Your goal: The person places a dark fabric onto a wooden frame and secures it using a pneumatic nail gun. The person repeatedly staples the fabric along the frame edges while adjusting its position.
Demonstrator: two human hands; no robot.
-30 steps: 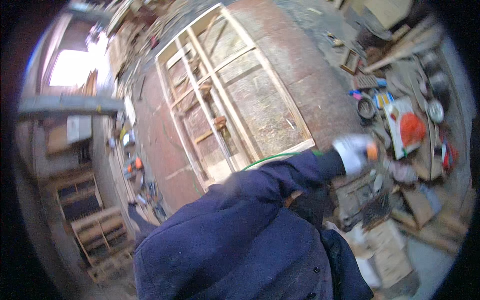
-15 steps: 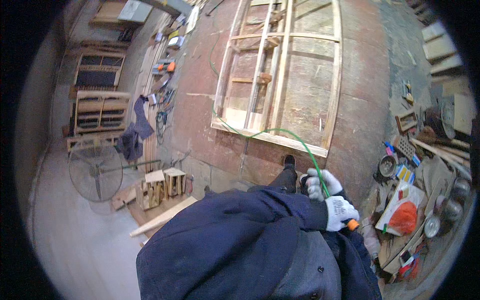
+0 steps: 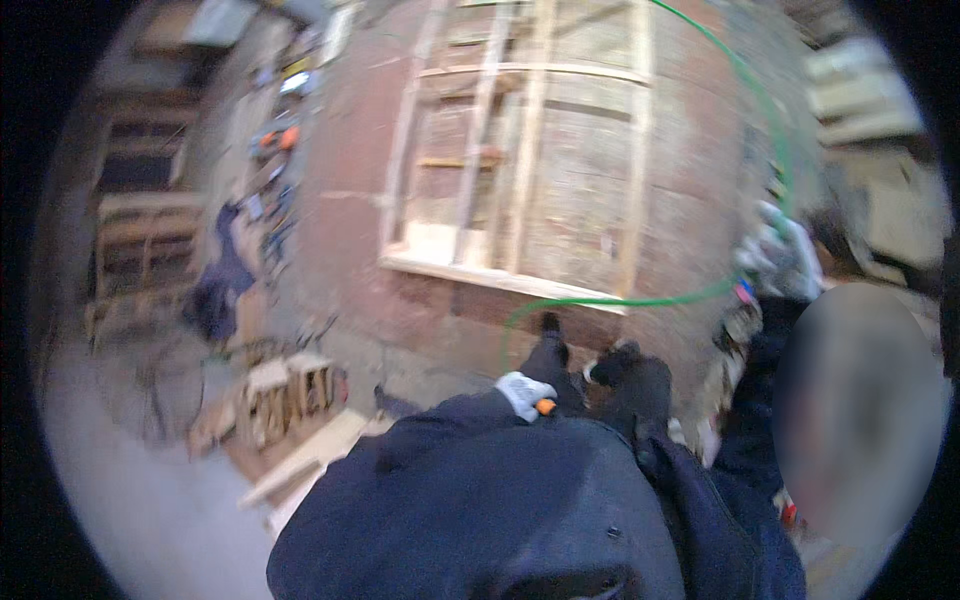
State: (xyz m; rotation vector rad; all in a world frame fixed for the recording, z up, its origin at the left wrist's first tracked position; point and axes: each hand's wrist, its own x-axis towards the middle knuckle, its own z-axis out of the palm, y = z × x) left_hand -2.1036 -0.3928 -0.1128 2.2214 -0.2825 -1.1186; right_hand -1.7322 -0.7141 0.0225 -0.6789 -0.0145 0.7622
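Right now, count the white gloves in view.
2: one on the left hand, near centre; one on the right hand, farther right, holding the green hose. Blur may hide more.

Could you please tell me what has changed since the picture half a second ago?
The left hand has swung leftward, away from the right hand, keeping hold of the orange item. The right hand has moved out to the right, gripping the green hose. The hose, which trailed left across the wooden frame, now curves up past its right side. The frame stays in place.
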